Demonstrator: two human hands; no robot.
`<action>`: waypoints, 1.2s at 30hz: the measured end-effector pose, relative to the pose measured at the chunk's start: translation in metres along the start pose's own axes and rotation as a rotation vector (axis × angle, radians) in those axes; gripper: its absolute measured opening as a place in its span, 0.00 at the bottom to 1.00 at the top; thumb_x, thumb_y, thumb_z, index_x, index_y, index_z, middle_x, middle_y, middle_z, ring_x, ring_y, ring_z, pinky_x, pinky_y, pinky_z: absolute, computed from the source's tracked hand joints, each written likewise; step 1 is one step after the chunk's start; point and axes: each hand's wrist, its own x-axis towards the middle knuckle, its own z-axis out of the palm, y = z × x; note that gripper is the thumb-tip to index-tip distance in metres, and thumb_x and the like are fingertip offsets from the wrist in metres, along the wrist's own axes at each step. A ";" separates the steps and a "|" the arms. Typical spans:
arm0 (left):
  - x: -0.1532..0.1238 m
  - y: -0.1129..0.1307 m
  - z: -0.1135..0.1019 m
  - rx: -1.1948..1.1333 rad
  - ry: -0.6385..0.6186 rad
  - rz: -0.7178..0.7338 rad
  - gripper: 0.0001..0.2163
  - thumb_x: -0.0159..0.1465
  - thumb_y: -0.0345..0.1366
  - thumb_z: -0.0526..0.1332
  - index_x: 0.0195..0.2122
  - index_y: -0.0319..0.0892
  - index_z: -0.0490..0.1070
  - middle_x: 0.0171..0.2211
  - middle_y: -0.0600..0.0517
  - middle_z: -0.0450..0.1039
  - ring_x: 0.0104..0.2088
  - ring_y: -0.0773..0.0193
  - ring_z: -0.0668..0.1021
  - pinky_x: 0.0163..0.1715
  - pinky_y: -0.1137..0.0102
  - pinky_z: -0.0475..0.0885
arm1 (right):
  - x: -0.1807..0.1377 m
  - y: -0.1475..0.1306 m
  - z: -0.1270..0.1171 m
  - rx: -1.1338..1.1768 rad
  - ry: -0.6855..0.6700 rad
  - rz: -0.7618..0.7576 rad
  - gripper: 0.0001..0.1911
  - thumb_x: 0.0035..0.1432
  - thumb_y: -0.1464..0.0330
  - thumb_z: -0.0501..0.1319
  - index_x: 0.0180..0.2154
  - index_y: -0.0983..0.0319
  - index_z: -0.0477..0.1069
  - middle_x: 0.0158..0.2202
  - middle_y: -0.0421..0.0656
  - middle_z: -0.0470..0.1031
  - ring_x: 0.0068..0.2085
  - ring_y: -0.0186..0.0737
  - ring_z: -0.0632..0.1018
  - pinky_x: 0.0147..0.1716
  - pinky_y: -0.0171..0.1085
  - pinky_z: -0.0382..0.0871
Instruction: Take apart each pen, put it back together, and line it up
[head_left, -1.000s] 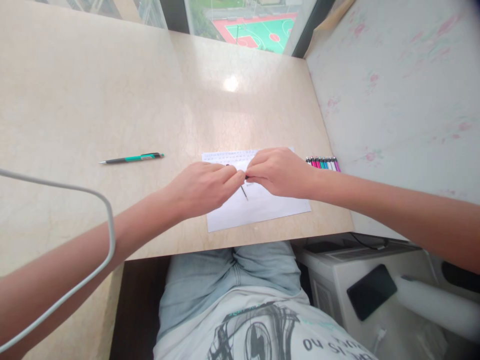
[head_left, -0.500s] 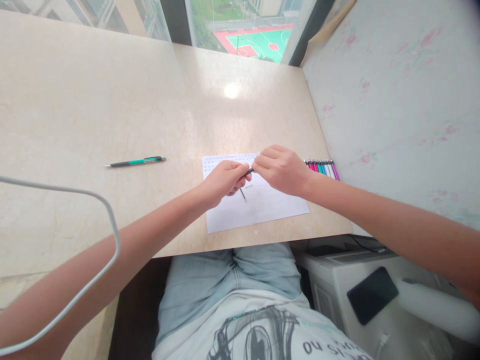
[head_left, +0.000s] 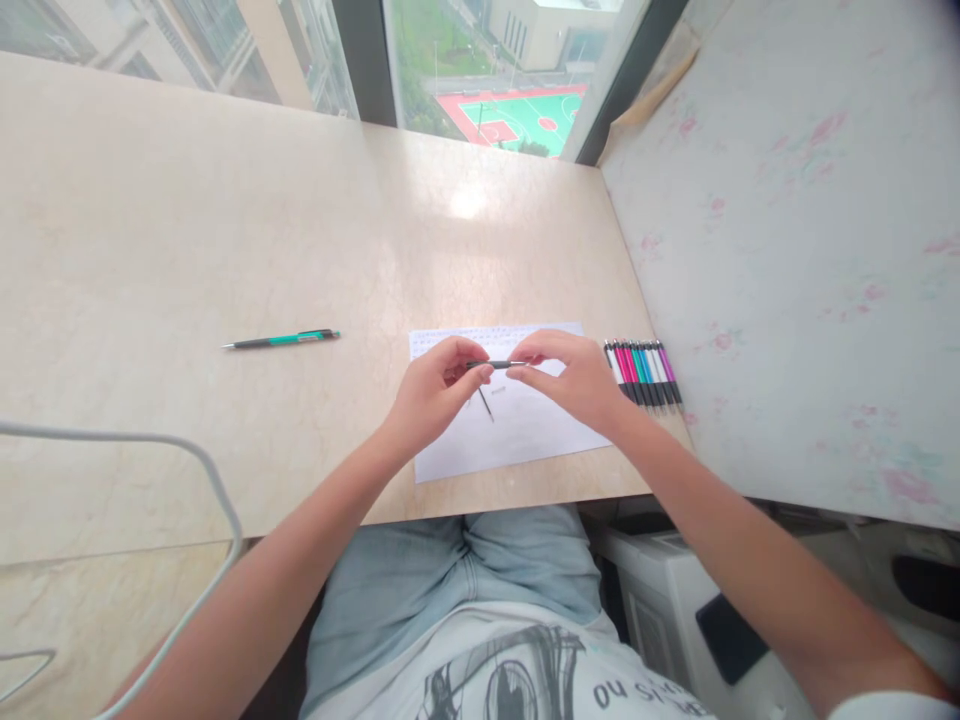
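While the head view is looking down on the counter (head_left: 360, 270), two bare hands are holding a slender black pen part (head_left: 501, 365) level above a sheet of paper (head_left: 480, 455). The left hand (head_left: 431, 390) is pinching its dark end, thumb below and curled fingers above. The right hand (head_left: 574, 380) is gripping the silvery end narrowly between thumb and forefinger. The sheet is lying near the counter's front edge, with handwriting running along its far edge. A thin dark rod (head_left: 486, 404) is resting aslant on the sheet, below the pen part; just beside it, a small greyish piece (head_left: 498, 390) is showing, too small to identify. Toward the counter's right edge, a row of pens (head_left: 641, 372) in white, pink, teal, blue and purple is standing side by side, dark grips pointing toward the front edge. Well left of the sheet, a green-and-black pen (head_left: 289, 340) is lying roughly parallel to the front edge.
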 end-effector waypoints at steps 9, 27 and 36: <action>-0.028 0.003 0.024 -0.058 0.155 -0.091 0.08 0.60 0.40 0.66 0.34 0.42 0.72 0.28 0.52 0.76 0.25 0.67 0.75 0.23 0.73 0.69 | -0.038 -0.007 0.038 0.558 0.302 0.396 0.09 0.58 0.61 0.66 0.36 0.60 0.78 0.32 0.42 0.79 0.32 0.38 0.79 0.33 0.40 0.76; -0.035 0.002 0.034 -0.078 0.189 -0.155 0.07 0.60 0.40 0.66 0.35 0.42 0.73 0.28 0.52 0.76 0.25 0.67 0.75 0.24 0.72 0.70 | -0.048 -0.002 0.036 0.615 0.239 0.379 0.06 0.57 0.64 0.67 0.36 0.58 0.77 0.35 0.41 0.78 0.36 0.39 0.77 0.39 0.40 0.74; -0.035 0.007 0.035 -0.144 0.166 -0.180 0.07 0.61 0.40 0.65 0.35 0.42 0.73 0.26 0.53 0.75 0.22 0.69 0.73 0.22 0.73 0.68 | -0.050 -0.006 0.033 0.608 0.268 0.223 0.03 0.59 0.66 0.65 0.36 0.56 0.78 0.39 0.43 0.76 0.41 0.43 0.77 0.41 0.44 0.74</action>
